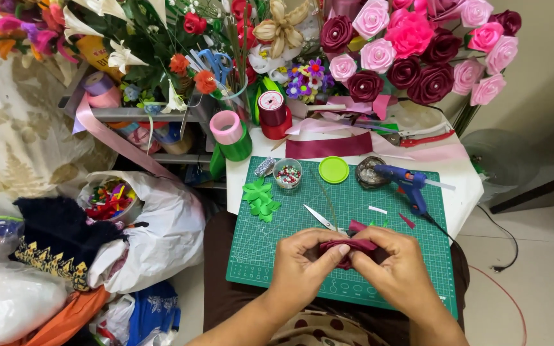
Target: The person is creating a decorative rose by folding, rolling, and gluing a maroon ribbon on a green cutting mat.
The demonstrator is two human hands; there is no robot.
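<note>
My left hand (302,266) and my right hand (397,269) meet over the green cutting mat (270,237). Together they pinch a folded piece of dark maroon ribbon (347,245), the fingertips closed on it from both sides. Small scissors (320,219) lie on the mat just above my left hand. A blue glue gun (408,182) rests on the mat at the upper right. Green ribbon leaves (261,198) lie at the mat's upper left.
A clear cup of beads (288,173), a green lid (333,170), a maroon ribbon strip (328,147) and ribbon spools (229,128) sit behind the mat. Ribbon roses (411,57) stand at the back. Bags (155,230) crowd the floor at left.
</note>
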